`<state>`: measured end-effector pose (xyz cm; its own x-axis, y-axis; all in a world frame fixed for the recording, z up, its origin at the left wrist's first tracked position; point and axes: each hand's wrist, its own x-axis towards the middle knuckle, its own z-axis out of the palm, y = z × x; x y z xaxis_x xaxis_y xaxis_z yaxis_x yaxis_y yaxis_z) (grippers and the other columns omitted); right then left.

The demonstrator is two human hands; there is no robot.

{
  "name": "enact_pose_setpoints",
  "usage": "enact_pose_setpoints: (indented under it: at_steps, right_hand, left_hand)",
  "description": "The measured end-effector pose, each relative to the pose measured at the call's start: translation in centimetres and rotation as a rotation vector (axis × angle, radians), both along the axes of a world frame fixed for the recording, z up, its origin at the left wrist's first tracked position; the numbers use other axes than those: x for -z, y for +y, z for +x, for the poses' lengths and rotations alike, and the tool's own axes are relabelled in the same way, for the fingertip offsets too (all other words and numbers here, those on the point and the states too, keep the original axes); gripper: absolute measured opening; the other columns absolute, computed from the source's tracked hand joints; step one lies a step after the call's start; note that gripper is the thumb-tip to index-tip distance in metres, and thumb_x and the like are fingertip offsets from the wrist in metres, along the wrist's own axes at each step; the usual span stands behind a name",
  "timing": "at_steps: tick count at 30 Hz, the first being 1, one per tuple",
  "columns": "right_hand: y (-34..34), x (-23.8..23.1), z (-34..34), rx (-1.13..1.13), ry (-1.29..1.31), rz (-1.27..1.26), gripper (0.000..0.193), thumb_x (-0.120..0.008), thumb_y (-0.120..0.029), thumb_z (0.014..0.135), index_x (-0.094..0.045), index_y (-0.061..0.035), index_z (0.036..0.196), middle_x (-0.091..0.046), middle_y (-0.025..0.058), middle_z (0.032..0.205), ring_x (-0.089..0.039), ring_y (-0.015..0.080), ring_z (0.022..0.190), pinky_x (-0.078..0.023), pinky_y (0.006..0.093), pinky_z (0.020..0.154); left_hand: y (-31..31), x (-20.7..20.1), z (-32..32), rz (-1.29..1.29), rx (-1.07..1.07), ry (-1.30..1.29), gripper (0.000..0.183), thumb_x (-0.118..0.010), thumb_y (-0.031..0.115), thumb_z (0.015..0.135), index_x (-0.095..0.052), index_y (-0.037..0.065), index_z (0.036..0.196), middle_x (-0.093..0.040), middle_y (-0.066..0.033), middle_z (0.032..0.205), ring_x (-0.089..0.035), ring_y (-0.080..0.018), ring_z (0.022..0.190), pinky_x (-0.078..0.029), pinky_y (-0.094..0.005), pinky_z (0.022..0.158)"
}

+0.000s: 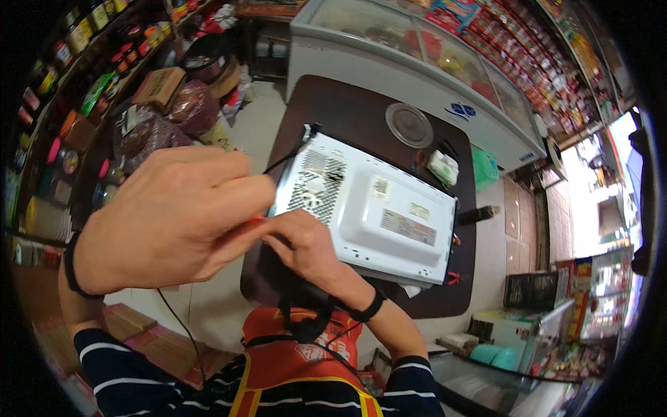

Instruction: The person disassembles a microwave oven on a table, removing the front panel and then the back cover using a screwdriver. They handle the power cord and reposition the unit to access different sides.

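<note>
A white microwave oven lies on the dark table, its vented metal side and labels facing up. My left hand, large and close in view, is raised left of it with curled fingers. My right hand is beside the oven's near left corner, its fingers pinched together close to my left fingertips. A small red piece shows between the hands; the rest of it is hidden by fingers. A black cord runs from the oven's far left corner towards my left hand.
Around the oven on the dark table are a round glass plate, a white packet, a dark cylinder and a red-handled tool. A green bag hangs at the right edge. Behind stands a chest freezer.
</note>
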<state>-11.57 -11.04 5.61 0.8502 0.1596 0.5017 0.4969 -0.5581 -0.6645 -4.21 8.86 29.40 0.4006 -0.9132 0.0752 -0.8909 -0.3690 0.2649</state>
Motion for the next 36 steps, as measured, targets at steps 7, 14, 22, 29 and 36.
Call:
enact_pose_setpoints:
  at_steps: [7, 14, 22, 29, 36]
  right_hand:
    - [0.2, -0.1, 0.0, 0.014, 0.057, -0.002, 0.023, -0.082, -0.011, 0.089, -0.077, -0.0104, 0.111, -0.074, 0.0088, 0.098, -0.07, 0.0327, 0.09, -0.058, 0.0444, 0.077]
    - [0.4, 0.2, 0.1, 0.011, 0.095, 0.017, 0.018, -0.079, -0.013, 0.091, -0.077, -0.0111, 0.109, -0.073, 0.0096, 0.098, -0.07, 0.0337, 0.092, -0.058, 0.0452, 0.076]
    - [1.3, 1.3, 0.9, 0.027, 0.077, -0.034, 0.014, -0.079, -0.016, 0.089, -0.075, -0.01, 0.101, -0.072, 0.0096, 0.09, -0.072, 0.0347, 0.085, -0.057, 0.047, 0.071]
    - [0.8, 1.0, 1.5, 0.0, 0.135, -0.043, 0.015, -0.08, -0.018, 0.088, -0.074, -0.0087, 0.098, -0.07, 0.0114, 0.083, -0.072, 0.0363, 0.082, -0.057, 0.0486, 0.068]
    - [1.1, 0.9, 1.0, -0.013, 0.054, 0.077, 0.015, -0.079, -0.016, 0.088, -0.068, -0.0062, 0.091, -0.07, 0.0152, 0.083, -0.071, 0.0394, 0.083, -0.056, 0.0503, 0.068]
  left_hand:
    - [-0.5, -0.4, 0.5, -0.023, 0.066, 0.1, 0.039, -0.084, 0.009, 0.078, -0.067, 0.008, 0.113, -0.06, -0.0147, 0.107, -0.065, -0.0376, 0.091, -0.054, -0.0448, 0.076]
    - [-2.2, 0.7, -0.9, 0.004, -0.018, -0.13, 0.044, -0.088, 0.013, 0.08, -0.063, 0.005, 0.115, -0.06, -0.0151, 0.1, -0.065, -0.0367, 0.084, -0.052, -0.0437, 0.071]
    - [-3.6, -1.6, -1.3, 0.036, -0.01, -0.022, 0.05, -0.089, 0.014, 0.076, -0.062, 0.002, 0.117, -0.066, -0.0177, 0.105, -0.067, -0.0431, 0.092, -0.053, -0.0464, 0.078]
    - [-3.6, -0.6, -1.7, 0.055, -0.119, -0.059, 0.033, -0.08, 0.0, 0.08, -0.06, 0.003, 0.106, -0.065, -0.0188, 0.098, -0.067, -0.0425, 0.088, -0.051, -0.0475, 0.072]
    - [-3.6, -1.7, -0.6, 0.054, -0.019, 0.154, 0.033, -0.079, 0.001, 0.077, -0.063, 0.002, 0.106, -0.064, -0.0169, 0.103, -0.067, -0.0403, 0.094, -0.053, -0.044, 0.078]
